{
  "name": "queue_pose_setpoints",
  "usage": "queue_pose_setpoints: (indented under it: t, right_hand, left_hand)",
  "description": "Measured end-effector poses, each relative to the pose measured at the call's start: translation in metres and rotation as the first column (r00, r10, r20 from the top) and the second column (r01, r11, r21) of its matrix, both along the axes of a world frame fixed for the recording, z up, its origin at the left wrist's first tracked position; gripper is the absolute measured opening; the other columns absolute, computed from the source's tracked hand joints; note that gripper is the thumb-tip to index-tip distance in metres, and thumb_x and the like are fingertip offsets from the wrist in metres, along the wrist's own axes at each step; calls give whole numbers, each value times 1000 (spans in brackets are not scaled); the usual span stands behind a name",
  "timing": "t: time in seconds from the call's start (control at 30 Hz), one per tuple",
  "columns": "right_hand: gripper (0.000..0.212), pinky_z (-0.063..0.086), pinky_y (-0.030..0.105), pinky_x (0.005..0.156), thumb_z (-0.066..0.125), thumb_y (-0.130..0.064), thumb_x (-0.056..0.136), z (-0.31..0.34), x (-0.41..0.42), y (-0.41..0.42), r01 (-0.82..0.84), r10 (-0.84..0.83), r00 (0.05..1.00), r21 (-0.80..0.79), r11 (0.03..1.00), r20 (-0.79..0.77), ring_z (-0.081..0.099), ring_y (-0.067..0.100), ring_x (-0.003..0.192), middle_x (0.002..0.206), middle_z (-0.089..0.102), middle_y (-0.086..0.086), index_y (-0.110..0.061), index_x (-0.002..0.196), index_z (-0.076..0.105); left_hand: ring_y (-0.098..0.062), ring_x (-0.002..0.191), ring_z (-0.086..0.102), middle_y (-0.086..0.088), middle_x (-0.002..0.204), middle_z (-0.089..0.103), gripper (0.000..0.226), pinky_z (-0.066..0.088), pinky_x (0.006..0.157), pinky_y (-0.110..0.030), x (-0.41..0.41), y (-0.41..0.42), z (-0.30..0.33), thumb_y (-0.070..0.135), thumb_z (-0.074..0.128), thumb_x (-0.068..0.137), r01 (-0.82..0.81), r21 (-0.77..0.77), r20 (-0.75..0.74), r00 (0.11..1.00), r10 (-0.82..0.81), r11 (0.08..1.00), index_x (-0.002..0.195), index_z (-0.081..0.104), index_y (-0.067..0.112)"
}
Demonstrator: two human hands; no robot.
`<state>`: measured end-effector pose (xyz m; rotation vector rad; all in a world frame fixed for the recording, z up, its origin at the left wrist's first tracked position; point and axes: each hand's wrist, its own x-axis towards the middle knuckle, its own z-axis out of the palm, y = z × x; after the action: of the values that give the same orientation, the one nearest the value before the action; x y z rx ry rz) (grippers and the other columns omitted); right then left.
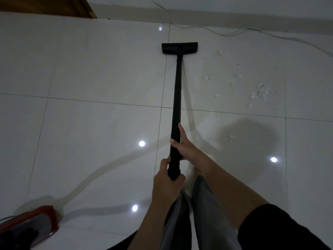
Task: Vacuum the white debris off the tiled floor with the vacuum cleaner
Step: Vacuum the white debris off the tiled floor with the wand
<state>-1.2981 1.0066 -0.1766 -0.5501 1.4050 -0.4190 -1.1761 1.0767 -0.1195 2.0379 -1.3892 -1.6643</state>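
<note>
Head view records a glossy tiled floor (90, 69) with dark grout lines. Vacuum cleaner body (30, 224), red and black, sits at lower left. Black wand (177, 87) runs forward to the floor nozzle (179, 48), which rests flat on the tile near a grout line. Right hand (183, 143) grips the wand above; left hand (168, 183) grips its lower end. White debris (259, 92) lies scattered to the right of the wand, apart from the nozzle. White cord (252, 31) trails along the far edge.
</note>
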Motion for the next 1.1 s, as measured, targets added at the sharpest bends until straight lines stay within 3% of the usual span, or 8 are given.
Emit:
queue_pose_setpoints:
  t: [0.13, 0.3, 0.43, 0.63, 0.7, 0.8, 0.93, 1.1]
  right_hand:
    - [74, 52, 24, 65, 47, -23, 103, 7, 9, 34, 2, -2, 1000, -6, 1000, 2, 57, 5, 88, 103, 45, -21, -46, 153, -4]
    - [74, 54, 32, 73, 47, -25, 103, 18, 18, 83, 0, 0, 1000, 1, 1000, 21, 56, 8, 93, 113, 46, -13, -47, 152, -4]
    - [74, 52, 36, 84, 47, -25, 103, 26, 24, 132, 8, -8, 1000, -15, 1000, 28, 56, 12, 101, 135, 39, -7, -46, 153, -4]
    - [75, 52, 29, 70, 48, -25, 103, 35, 38, 218, 5, -6, 999, 5, 1000, 35, 56, 7, 95, 130, 41, -9, -46, 153, -4]
    - [75, 52, 30, 71, 47, -25, 103, 37, 46, 245, 5, -6, 999, 13, 1000, 34, 55, 5, 93, 127, 41, -9, -46, 153, -4]
    - [75, 51, 30, 74, 47, -24, 103, 40, 61, 284, 8, -9, 999, 30, 1000, 36, 54, 5, 91, 127, 39, -8, -45, 153, -5]
    - [75, 50, 34, 81, 47, -23, 103, 42, 82, 329, 25, -25, 999, 28, 999, 21, 53, 6, 90, 127, 38, -9, -45, 153, -4]
    - [74, 51, 41, 88, 48, -22, 103, 45, 112, 380, 57, -57, 998, 31, 998, -3, 55, 9, 90, 123, 41, -10, -44, 154, -1]
  left_hand:
    - [-6, 65, 61, 1, 85, 66, 46, 42, 52, -11, 8, 36, 6, 16, 67, 83, 2, -18, 13, 1000, -1, 1000, 120, 44, 28]
    - [-10, 74, 65, 2, 89, 66, 44, 46, 56, -11, 13, 85, 18, 24, 67, 85, -20, -8, 19, 1000, 20, 1000, 122, 44, 27]
    - [-10, 76, 64, 0, 92, 65, 39, 45, 55, -9, 20, 132, 29, 20, 67, 85, -9, -4, 8, 1000, 10, 1000, 117, 45, 25]
    - [-8, 76, 63, 2, 94, 63, 44, 44, 53, -9, 33, 218, 42, 19, 67, 83, -16, 15, 4, 1000, 16, 1000, 118, 43, 31]
    - [-13, 82, 63, -1, 98, 63, 46, 50, 62, -16, 42, 246, 42, 20, 67, 80, 0, -1, 33, 999, 0, 1000, 120, 45, 28]
    - [-16, 72, 65, 1, 84, 65, 45, 57, 69, -32, 56, 283, 48, 24, 65, 79, 23, 22, 74, 997, -24, 1000, 119, 43, 29]
    - [-11, 64, 60, 7, 80, 59, 42, 48, 54, -16, 76, 323, 58, 18, 66, 85, 6, 56, -3, 1000, -6, 998, 114, 38, 32]
    - [-9, 64, 59, 8, 80, 59, 44, 47, 55, -15, 105, 375, 65, 17, 66, 86, 20, 42, -9, 1000, -20, 999, 121, 42, 27]
